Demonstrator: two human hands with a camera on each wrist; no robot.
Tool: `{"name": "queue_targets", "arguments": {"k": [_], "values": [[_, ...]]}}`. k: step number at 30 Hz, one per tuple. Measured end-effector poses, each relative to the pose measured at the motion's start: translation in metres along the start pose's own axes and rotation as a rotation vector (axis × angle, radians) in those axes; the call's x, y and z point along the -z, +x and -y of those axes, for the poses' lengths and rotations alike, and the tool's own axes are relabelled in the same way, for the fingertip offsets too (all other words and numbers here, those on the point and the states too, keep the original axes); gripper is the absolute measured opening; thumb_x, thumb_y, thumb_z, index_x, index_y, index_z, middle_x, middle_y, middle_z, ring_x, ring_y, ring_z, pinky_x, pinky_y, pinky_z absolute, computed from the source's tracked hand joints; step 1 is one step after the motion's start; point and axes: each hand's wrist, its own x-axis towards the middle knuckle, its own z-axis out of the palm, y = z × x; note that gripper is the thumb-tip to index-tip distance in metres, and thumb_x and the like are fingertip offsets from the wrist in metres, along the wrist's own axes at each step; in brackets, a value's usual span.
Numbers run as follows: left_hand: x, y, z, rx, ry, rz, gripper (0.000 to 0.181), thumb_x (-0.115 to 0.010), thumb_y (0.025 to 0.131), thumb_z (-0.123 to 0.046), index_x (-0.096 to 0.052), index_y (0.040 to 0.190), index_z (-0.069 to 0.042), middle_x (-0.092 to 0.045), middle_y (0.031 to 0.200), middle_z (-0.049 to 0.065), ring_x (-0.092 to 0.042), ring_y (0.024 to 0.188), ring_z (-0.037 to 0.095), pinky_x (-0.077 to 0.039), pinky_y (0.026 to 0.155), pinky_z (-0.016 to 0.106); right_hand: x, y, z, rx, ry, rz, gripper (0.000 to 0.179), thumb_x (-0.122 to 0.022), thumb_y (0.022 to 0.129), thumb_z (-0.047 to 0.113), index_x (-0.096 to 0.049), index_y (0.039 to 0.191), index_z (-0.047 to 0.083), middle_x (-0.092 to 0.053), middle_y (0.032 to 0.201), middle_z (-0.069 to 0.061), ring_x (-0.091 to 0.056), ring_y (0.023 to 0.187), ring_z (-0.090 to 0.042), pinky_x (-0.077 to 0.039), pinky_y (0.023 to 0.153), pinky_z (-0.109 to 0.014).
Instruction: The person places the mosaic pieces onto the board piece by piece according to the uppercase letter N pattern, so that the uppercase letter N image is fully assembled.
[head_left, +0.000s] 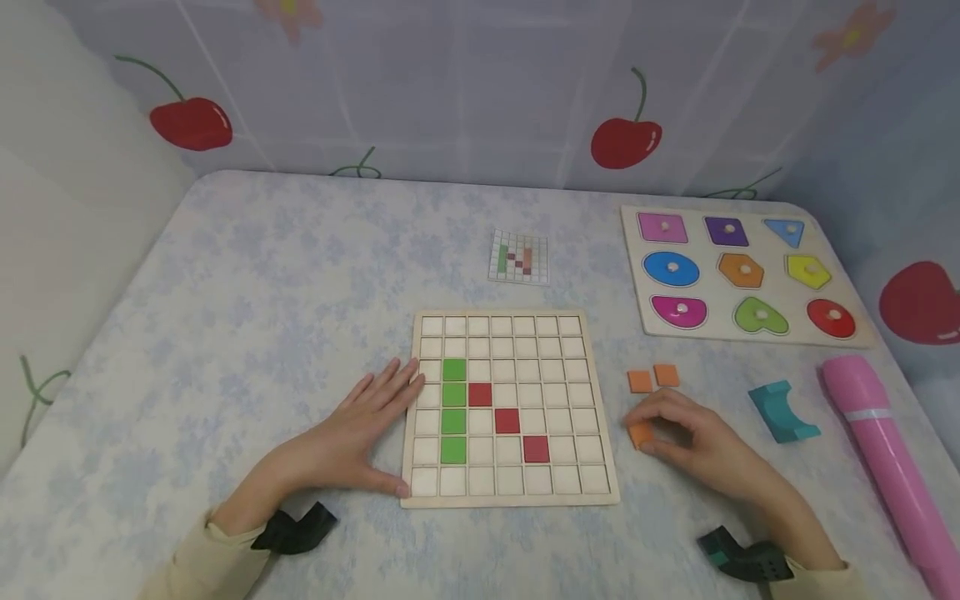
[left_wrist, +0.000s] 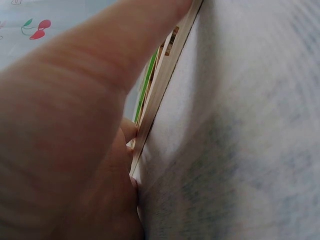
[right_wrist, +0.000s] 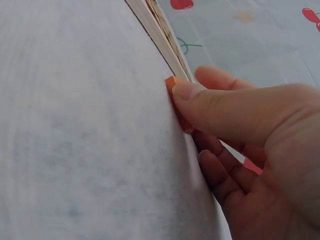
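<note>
A wooden grid board [head_left: 510, 502] lies in front of me in the head view. Its second column has several green tiles [head_left: 453, 421], and 3 red tiles step down to the right from a red tile [head_left: 480, 394] beside them. With fingers spread, my left hand [head_left: 348, 437] rests along the board's left edge, fingertips and thumb at the rim. To the right of the board, my right hand [head_left: 705, 442] pinches an orange square tile [right_wrist: 176, 86] between thumb and fingers, low over the table. Two more orange tiles [head_left: 640, 382] lie just beyond that hand.
Behind the board lies a small pattern card [head_left: 519, 257] with coloured squares. A knobbed shape puzzle [head_left: 720, 323] sits at the back right. Nearer are a teal curved block [head_left: 782, 412] and a long pink cylinder [head_left: 888, 458] by the table's right side.
</note>
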Motion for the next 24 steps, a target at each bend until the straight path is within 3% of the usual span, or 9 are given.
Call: {"name": "queue_targets", "arguments": {"k": [4,9,13,16,20,24], "values": [[-0.004,-0.003,-0.001,0.001,-0.022,0.006,0.117,-0.072,0.071,-0.06,-0.006,0.151,-0.005,0.005,0.156,0.009,0.01,0.139,0.028,0.004,0.107,0.049,-0.004,-0.005,0.002,-0.013,-0.041,-0.015,0.04,-0.076,0.076,0.0,-0.066,0.108,0.022,-0.058,0.106,0.008,-0.049,0.099,-0.008,-0.036,0.088,-0.011],[-0.005,-0.003,0.0,-0.008,-0.023,0.01,0.117,-0.071,0.072,-0.059,-0.005,0.151,-0.005,0.006,0.156,0.009,0.01,0.139,0.028,0.004,0.107,0.048,-0.001,-0.004,0.009,-0.111,-0.116,-0.043,0.042,-0.075,0.075,-0.005,-0.068,0.104,0.024,-0.061,0.1,0.012,-0.054,0.09,-0.007,-0.044,0.08,-0.016],[-0.005,-0.003,0.0,-0.009,-0.015,0.006,0.117,-0.071,0.072,-0.059,-0.005,0.151,-0.005,0.006,0.155,0.009,0.01,0.139,0.027,0.004,0.107,0.047,0.005,-0.001,0.017,-0.188,-0.143,-0.054,0.039,-0.074,0.075,-0.007,-0.07,0.103,0.02,-0.061,0.09,0.012,-0.055,0.079,-0.009,-0.049,0.074,-0.019],[-0.004,-0.003,0.0,-0.008,-0.017,0.004,0.117,-0.071,0.072,-0.059,-0.005,0.151,-0.005,0.006,0.156,0.009,0.01,0.139,0.027,0.005,0.107,0.047,0.007,0.004,0.019,-0.187,-0.148,-0.089,0.035,-0.074,0.074,-0.008,-0.07,0.102,0.013,-0.062,0.087,0.009,-0.057,0.076,-0.009,-0.048,0.074,-0.016],[-0.004,-0.003,0.002,-0.02,-0.017,-0.01,0.116,-0.071,0.072,-0.059,-0.005,0.151,-0.005,0.005,0.155,0.01,0.01,0.139,0.029,0.004,0.107,0.048,0.005,0.02,0.021,-0.148,-0.086,-0.188,0.031,-0.072,0.076,-0.01,-0.069,0.103,0.005,-0.066,0.091,0.001,-0.061,0.08,-0.008,-0.046,0.074,-0.013],[-0.004,-0.001,0.004,-0.027,-0.009,-0.016,0.116,-0.07,0.072,-0.061,-0.004,0.151,-0.006,0.005,0.156,0.009,0.01,0.139,0.029,0.003,0.107,0.048,-0.003,0.042,0.031,-0.141,0.092,-0.236,0.024,-0.068,0.081,-0.007,-0.067,0.105,-0.001,-0.067,0.094,-0.009,-0.062,0.081,-0.009,-0.048,0.075,-0.016]]}}
